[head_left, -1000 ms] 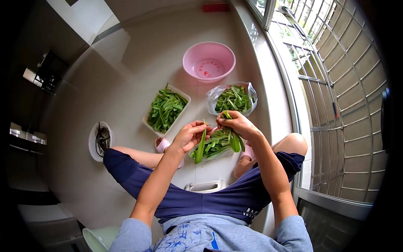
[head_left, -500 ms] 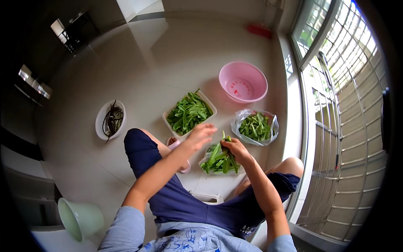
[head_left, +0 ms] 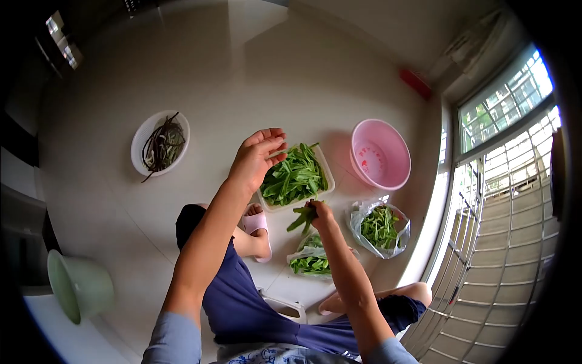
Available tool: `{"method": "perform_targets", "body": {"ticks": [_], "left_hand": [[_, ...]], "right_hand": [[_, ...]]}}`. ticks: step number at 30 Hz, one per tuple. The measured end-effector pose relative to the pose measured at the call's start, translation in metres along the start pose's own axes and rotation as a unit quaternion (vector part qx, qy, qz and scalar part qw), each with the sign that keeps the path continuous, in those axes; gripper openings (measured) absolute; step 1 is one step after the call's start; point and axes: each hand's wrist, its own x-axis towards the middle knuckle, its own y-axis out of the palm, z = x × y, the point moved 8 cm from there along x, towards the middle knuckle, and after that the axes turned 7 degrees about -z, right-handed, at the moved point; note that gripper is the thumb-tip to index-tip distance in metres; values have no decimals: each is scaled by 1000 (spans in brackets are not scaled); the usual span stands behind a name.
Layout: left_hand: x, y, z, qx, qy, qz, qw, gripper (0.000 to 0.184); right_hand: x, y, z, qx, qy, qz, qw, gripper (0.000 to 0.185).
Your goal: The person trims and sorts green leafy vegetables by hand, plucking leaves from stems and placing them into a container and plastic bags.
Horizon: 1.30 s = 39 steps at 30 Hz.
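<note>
My left hand (head_left: 257,156) is raised by the upper left side of a pale rectangular container (head_left: 328,171), fingers apart and holding nothing. Long green leafy vegetables (head_left: 296,177) are heaped in that container. My right hand (head_left: 322,215) grips a small bunch of leafy greens (head_left: 301,219) just below the container's near edge. Beneath my right wrist, a plastic bag holds more greens (head_left: 310,264), partly hidden by the forearm. To the right stands another clear plastic bag (head_left: 356,219) with cut-looking green pieces inside.
A pink basin (head_left: 395,159) sits beyond the bags. At left lies a white bowl (head_left: 138,148) with dark, thin stalks. A pale green bucket (head_left: 94,284) is tipped at lower left. The barred window (head_left: 485,236) runs along the right. My slippered foot (head_left: 257,227) is near the container.
The view has shifted. My left hand has moved forward to the container's left side. My right hand has lifted its bunch from the near bag toward the container.
</note>
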Motion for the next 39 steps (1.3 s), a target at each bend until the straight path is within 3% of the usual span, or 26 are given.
{"method": "perform_targets", "body": {"ticks": [4,6,8,12,14,15,16,18,19,20,22,23,25,26,28,30,33,35,39], "left_hand": [[-5,-5,-26,-14,22,-6,1000,19],[-3,-5,-33,-35,20,-3,999,19],[-3,-4,-39,-44,25,-9,999,19],[-2,4,-37,-66,17,2,998,20],[-5,8,-35,-66,0,5,998,20],[-5,9,-35,-67,-4,5,998,20],[-6,10,-34,-67,-9,5,998,21],[-7,12,-36,-68,-10,4,998,21],[-7,11,-39,-82,-5,-8,997,22],[-8,10,-41,-96,1,-22,995,22],[-11,13,-42,-106,-1,-24,994,23],[-12,15,-41,-107,-8,-25,994,23],[-15,17,-37,-109,-24,-25,993,24],[-16,16,-37,-108,-22,-28,993,24],[-14,18,-33,-98,-35,-15,994,25],[-11,17,-31,-92,-40,-18,995,26],[-11,18,-26,-81,-53,-5,995,25],[-10,20,-24,-80,-55,3,995,25],[-11,28,-24,-56,-32,-29,997,22]], "right_hand": [[25,48,-3,20,13,12,1000,16],[38,46,-10,-28,19,-40,999,19],[68,29,-24,9,48,-72,996,21],[108,-6,-23,-43,45,25,998,22],[110,-11,-8,-30,23,61,997,7],[89,-7,10,-72,-24,-18,997,2],[72,2,26,-77,-70,-27,994,3],[107,6,45,-135,-108,98,980,10],[101,20,60,-177,-156,75,969,12],[120,21,77,-316,-225,74,919,14],[82,70,111,-503,-392,-31,769,23],[92,79,116,-503,-391,-30,770,23],[110,101,124,-626,-453,-48,632,33],[121,106,125,-626,-453,-45,633,33],[136,136,115,-654,-528,52,539,38],[157,132,103,-699,-477,35,531,41],[172,113,100,-683,-440,-15,583,42],[190,95,80,-777,-305,22,550,43],[197,92,88,-749,-364,27,553,43]]}}
